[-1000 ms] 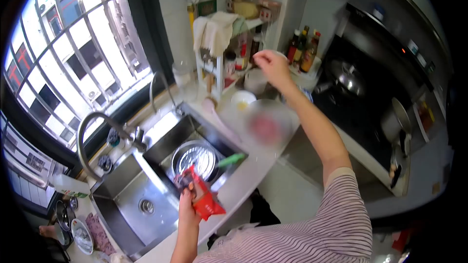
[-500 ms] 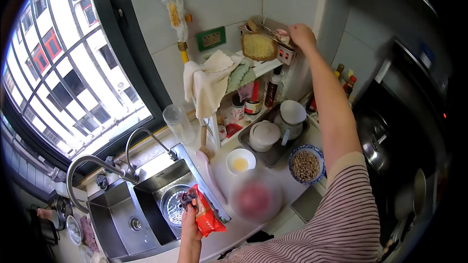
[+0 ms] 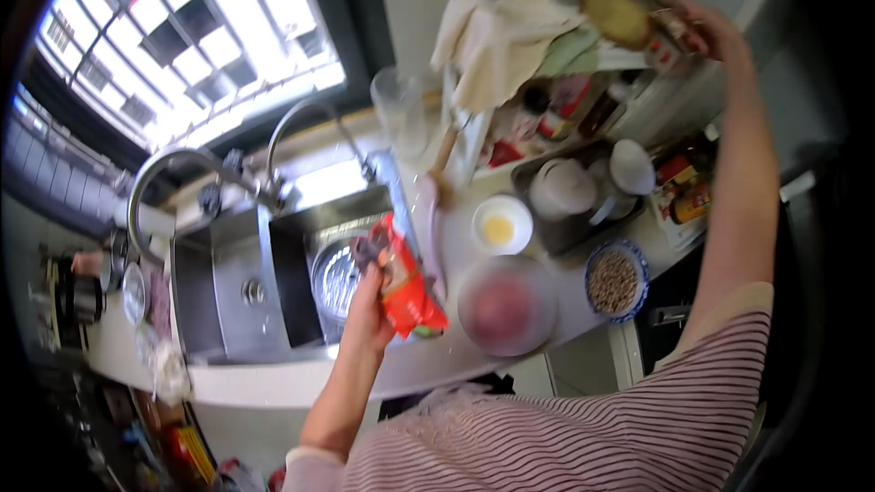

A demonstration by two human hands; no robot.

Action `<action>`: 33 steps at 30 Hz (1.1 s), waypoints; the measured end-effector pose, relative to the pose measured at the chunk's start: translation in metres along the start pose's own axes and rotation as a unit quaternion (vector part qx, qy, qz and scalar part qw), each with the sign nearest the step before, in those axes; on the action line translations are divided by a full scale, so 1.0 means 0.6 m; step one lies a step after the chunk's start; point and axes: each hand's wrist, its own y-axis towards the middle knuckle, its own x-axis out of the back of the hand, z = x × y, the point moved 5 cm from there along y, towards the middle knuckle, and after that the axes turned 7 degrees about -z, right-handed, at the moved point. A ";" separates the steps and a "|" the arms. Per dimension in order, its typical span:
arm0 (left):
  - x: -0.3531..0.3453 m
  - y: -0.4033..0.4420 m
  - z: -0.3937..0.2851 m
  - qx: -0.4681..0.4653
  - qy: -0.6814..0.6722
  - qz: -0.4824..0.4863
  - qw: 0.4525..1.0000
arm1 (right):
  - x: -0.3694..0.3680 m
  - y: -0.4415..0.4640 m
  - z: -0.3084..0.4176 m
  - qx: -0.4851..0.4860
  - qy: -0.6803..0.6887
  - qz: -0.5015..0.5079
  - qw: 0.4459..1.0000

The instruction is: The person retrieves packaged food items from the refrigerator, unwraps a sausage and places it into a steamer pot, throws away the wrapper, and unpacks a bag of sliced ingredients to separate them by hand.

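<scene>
My left hand is closed around a red plastic packet, held upright over the counter edge beside the sink. Dark, wrinkled pieces show at the packet's torn top. At the upper right, my right hand reaches to a small basket on the shelf. Its fingers are blurred and partly hidden, so I cannot see whether they grip anything. A yellow textured pad hangs at the basket's front. Below the packet's right side, a bowl with pinkish-red contents rests on the counter.
The double sink has a colander in its right basin. A white bowl with yellow liquid, a blue-patterned bowl of beans or grains and a dark tray with a lidded pot stand on the counter. Cloths drape from the shelf.
The camera view has turned and shifted, so the counter and window sit differently. My left hand still holds the red packet; my right hand is still at the basket.
</scene>
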 end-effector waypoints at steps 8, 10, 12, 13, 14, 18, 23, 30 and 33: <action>0.006 -0.029 -0.046 -0.101 0.196 0.111 0.969 | -0.072 -0.232 0.132 0.159 -0.134 -0.319 0.925; 0.007 -0.047 -0.064 -0.127 0.237 0.081 0.960 | -0.213 -0.346 0.182 0.233 -0.163 -0.244 0.927; 0.009 -0.070 -0.087 -0.144 0.280 0.060 0.947 | -0.359 -0.442 0.181 0.066 -0.098 -0.176 0.977; 0.011 -0.082 -0.100 -0.149 0.302 0.054 0.940 | -0.417 -0.490 0.142 -0.103 -0.008 -0.203 0.974; 0.018 -0.092 -0.112 -0.156 0.324 0.048 0.932 | -0.475 -0.544 0.095 -0.133 0.101 -0.066 0.984; 0.056 -0.143 -0.162 -0.173 0.363 0.007 0.916 | -0.679 -0.680 0.041 -0.136 0.210 0.267 0.931; 0.107 -0.191 -0.223 -0.290 0.421 0.014 0.859 | -0.788 -0.741 0.037 -0.224 0.264 0.349 0.871; 0.133 -0.265 -0.283 -0.477 0.573 -0.054 0.664 | -0.847 -0.775 0.063 -0.252 0.290 0.393 0.836; 0.132 -0.284 -0.281 -0.511 0.551 -0.085 0.654 | -0.871 -0.786 0.060 -0.209 0.317 0.375 0.846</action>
